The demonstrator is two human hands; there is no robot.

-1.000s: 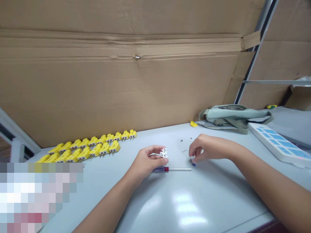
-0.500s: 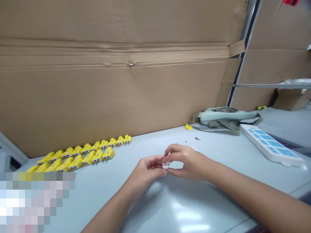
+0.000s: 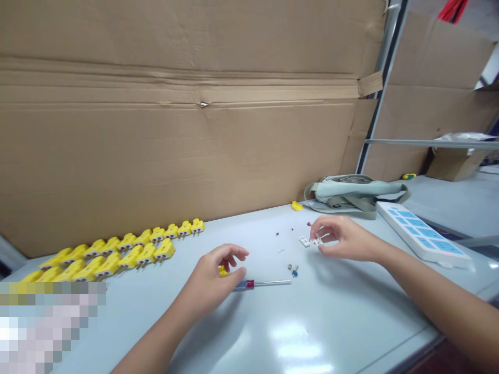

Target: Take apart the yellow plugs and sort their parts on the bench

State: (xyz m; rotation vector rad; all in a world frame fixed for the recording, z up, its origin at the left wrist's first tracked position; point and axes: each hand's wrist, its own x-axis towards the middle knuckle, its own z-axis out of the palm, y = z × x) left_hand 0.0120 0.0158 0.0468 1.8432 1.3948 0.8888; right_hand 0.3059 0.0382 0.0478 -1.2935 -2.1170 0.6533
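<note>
My left hand (image 3: 212,278) rests on the grey table (image 3: 273,332) with its fingers curled round a small yellow plug part (image 3: 223,271). Just right of it lies a screwdriver (image 3: 262,283) with a red and clear handle. My right hand (image 3: 345,237) is further right, pinching a small white clear plastic piece (image 3: 317,240); a second white piece (image 3: 304,241) lies beside it on the table. Small metal and blue bits (image 3: 293,269) lie between my hands.
Two rows of several yellow plugs (image 3: 128,249) line the table's left. A grey-green bag (image 3: 353,191) and a white and blue power strip (image 3: 423,236) lie at the right. A lone yellow part (image 3: 297,206) sits by the cardboard wall (image 3: 175,130). Tiny screws (image 3: 284,231) are scattered mid-table.
My hands were together on the white piece; they have parted. The right hand carried the white piece to the right, and the left now holds a yellow part by the screwdriver.
</note>
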